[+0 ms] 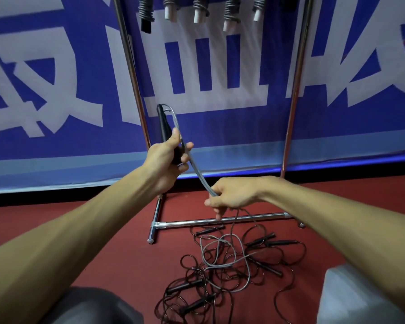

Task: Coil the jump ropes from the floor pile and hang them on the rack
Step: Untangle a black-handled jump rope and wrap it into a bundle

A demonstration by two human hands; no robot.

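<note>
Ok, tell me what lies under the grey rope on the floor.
Under the grey rope: black ropes and handles tangled on the red floor. Lower strands at crossings are hidden.

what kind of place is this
Probably a gym or sports hall: red sports floor, a big blue banner along the wall, and a metal rack hung with coiled jump ropes.

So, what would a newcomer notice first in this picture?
In the middle, the left hand grips a black handle and the right hand pinches the grey rope stretched between them. Below lies a tangled pile of ropes on the red floor, and coiled ropes hang at the top of the rack.
</note>
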